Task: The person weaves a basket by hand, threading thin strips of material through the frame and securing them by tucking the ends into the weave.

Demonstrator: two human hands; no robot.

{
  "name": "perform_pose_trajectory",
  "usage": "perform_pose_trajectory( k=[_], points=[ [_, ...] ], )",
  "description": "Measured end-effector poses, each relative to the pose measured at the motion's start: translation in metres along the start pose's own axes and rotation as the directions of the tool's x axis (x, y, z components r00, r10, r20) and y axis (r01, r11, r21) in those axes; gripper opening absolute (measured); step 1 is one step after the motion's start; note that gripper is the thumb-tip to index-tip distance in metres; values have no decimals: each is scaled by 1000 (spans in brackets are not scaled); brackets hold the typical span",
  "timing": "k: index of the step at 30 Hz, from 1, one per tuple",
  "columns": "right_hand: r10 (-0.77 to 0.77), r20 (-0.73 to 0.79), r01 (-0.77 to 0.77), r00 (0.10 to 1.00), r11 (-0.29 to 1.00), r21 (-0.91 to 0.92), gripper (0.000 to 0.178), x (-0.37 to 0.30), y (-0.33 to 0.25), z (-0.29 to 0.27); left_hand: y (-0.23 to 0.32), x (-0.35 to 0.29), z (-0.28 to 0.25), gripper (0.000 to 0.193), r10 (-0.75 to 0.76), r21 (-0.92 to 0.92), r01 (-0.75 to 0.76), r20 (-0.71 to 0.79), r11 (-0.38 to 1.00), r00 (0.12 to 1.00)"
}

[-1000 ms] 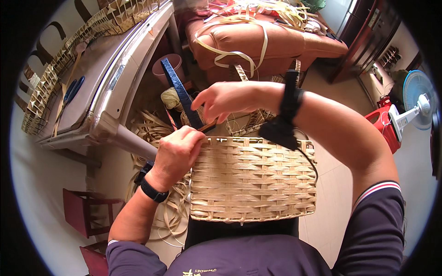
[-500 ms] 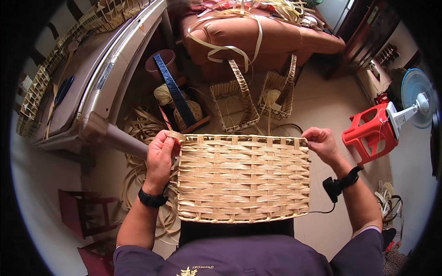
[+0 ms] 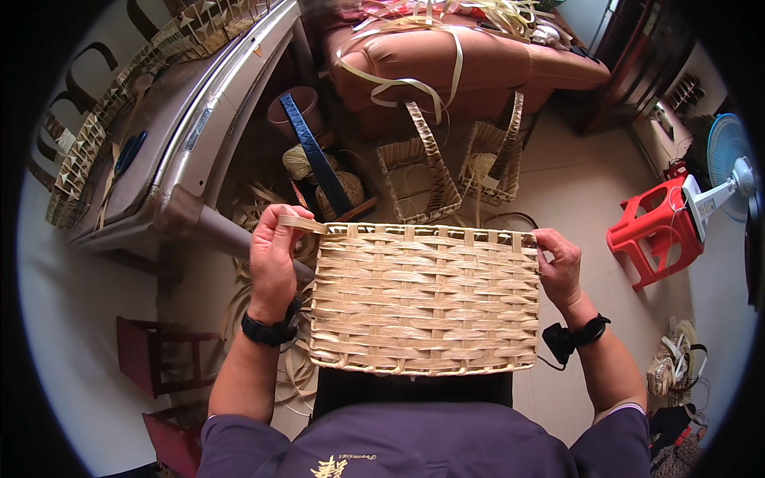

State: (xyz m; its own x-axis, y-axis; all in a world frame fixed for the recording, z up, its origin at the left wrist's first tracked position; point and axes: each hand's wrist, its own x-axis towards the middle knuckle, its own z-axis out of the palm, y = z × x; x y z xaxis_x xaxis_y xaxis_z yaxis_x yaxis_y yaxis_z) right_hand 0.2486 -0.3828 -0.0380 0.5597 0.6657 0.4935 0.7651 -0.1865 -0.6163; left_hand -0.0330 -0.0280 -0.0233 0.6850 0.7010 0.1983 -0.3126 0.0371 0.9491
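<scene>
A rectangular woven basket (image 3: 426, 303) of pale straw-coloured strips is in front of my body, its broad woven face toward me. At its upper left corner, my left hand (image 3: 273, 259) pinches a flat weaving strip (image 3: 303, 224) that runs to the basket's top edge. The upper right corner is gripped by my right hand (image 3: 559, 263), with some fingers hidden behind the edge. Black bands circle both wrists.
Two small handled baskets (image 3: 414, 183) stand on the floor ahead, beside a box with balls of cord (image 3: 339, 195) and a blue handle. A grey table (image 3: 191, 151) is at left, a red stool (image 3: 657, 227) with a fan at right, and a brown sofa (image 3: 478, 64) behind.
My left hand has raised the strip slightly and drawn it left from the basket's corner. My right hand has slid a little down the right edge. The whole view has shifted slightly.
</scene>
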Motion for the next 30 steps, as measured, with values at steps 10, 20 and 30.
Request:
perform_pose_trajectory(
  k=[10,20,30],
  points=[
    [250,294,-300,923,943,141,21,23,18,-33,34,18,-28,13,-22,-406,26,15,913,1000],
    [-182,662,144,727,983,112,22,170,-173,46,76,11,-22,25,254,182,-284,171,941,952],
    [-118,948,-390,294,891,232,28,200,-194,123,92,19,-42,24,124,-480,-58,106,875,987]
  ],
)
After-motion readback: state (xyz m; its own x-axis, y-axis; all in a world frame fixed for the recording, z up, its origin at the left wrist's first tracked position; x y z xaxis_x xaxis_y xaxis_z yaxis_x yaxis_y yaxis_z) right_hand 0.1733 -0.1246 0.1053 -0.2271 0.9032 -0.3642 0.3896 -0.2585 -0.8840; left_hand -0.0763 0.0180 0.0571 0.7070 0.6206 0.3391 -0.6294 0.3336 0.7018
